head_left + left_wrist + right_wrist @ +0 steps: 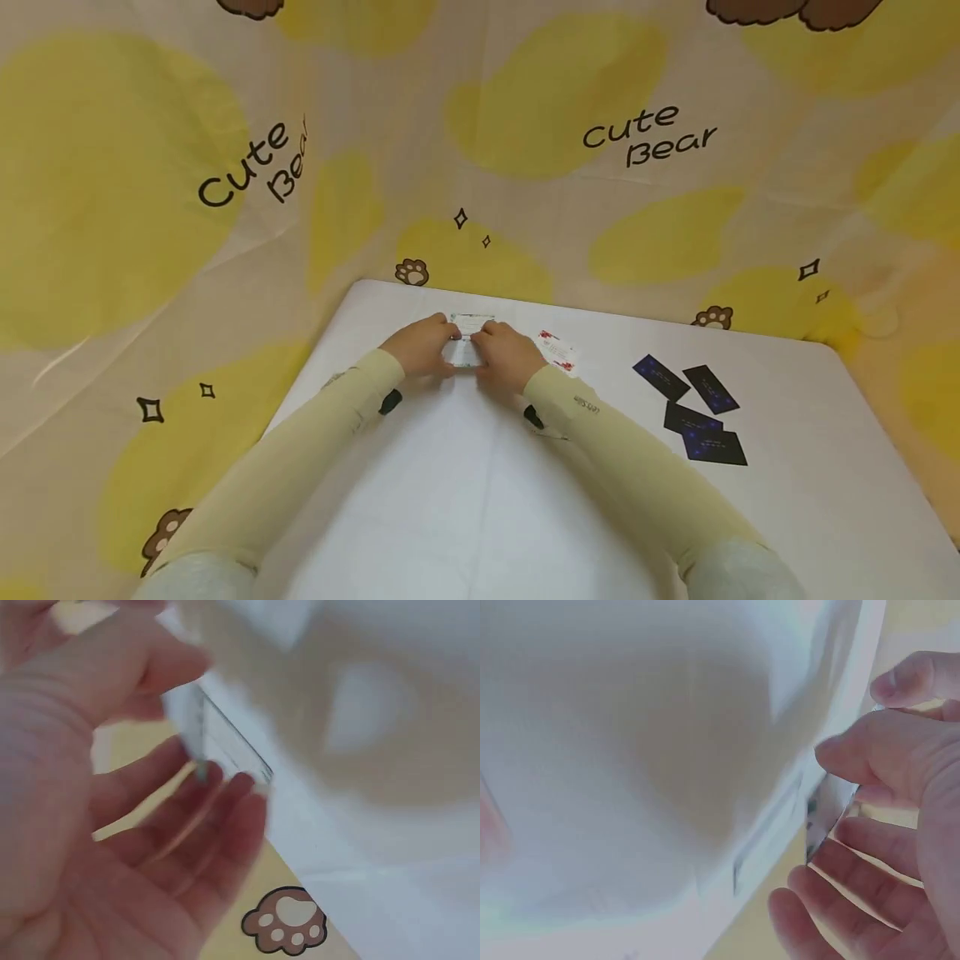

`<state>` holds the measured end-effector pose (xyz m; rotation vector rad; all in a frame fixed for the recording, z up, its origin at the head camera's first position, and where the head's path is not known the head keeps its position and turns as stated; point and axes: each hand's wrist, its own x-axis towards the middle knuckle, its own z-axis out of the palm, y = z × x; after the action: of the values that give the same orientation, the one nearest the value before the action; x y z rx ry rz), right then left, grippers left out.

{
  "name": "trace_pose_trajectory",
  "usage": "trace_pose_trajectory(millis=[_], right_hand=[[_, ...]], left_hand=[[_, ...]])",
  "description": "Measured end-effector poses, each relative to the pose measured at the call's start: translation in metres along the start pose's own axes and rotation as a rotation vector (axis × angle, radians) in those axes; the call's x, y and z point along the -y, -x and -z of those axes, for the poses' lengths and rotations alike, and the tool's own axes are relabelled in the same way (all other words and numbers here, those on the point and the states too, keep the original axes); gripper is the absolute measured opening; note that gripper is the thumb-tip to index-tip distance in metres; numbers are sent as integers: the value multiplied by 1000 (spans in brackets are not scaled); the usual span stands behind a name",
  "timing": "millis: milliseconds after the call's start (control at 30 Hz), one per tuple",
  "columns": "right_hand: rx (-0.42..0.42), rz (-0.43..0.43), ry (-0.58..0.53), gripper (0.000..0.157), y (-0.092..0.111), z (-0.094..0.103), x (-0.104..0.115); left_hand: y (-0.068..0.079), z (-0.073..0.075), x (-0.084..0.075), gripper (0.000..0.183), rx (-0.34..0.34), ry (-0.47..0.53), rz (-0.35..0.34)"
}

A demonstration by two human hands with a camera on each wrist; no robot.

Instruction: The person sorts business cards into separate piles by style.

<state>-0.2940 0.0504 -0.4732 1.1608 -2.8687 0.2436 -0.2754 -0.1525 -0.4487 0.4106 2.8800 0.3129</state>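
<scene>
Near the table's far edge, both hands pinch a small white card (474, 322) with a dark pattern along its edge. My left hand (429, 347) holds it from the left, thumb on the near side and fingers behind; the left wrist view shows the card (225, 739) tilted between them. From the other side my right hand (510, 357) grips it the same way, and the right wrist view shows the card (829, 804) under the thumb. In the head view another pale card surface (465, 357) shows between the hands, just nearer than the first.
A white card with red corners (557, 350) lies right of the right hand. Farther right are several black and blue cards (716, 447), two of them overlapping. The white table (420, 517) meets a yellow-patterned cloth (525, 242) behind.
</scene>
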Motion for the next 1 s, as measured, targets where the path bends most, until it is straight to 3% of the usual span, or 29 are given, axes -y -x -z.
trace_pose_trajectory(millis=[167,367,500,600,1000], right_hand=[[-8,-78,56,37,-37,-7,-30],[74,-150,-53,40,-56,-29,-50],[92,-146,-100,44,-64,-28,-58],[84,-143,-139,49,-66,-27,-58],[65,-123,-179,45,-67,-29,-38]], left_hand=[[-52,-6,10,62,-46,-22,37],[-82,-24,27,62,-15,52,40],[-88,-17,39,67,-13,140,59],[-84,-10,43,72,5,186,71],[-81,-11,51,74,21,184,86]])
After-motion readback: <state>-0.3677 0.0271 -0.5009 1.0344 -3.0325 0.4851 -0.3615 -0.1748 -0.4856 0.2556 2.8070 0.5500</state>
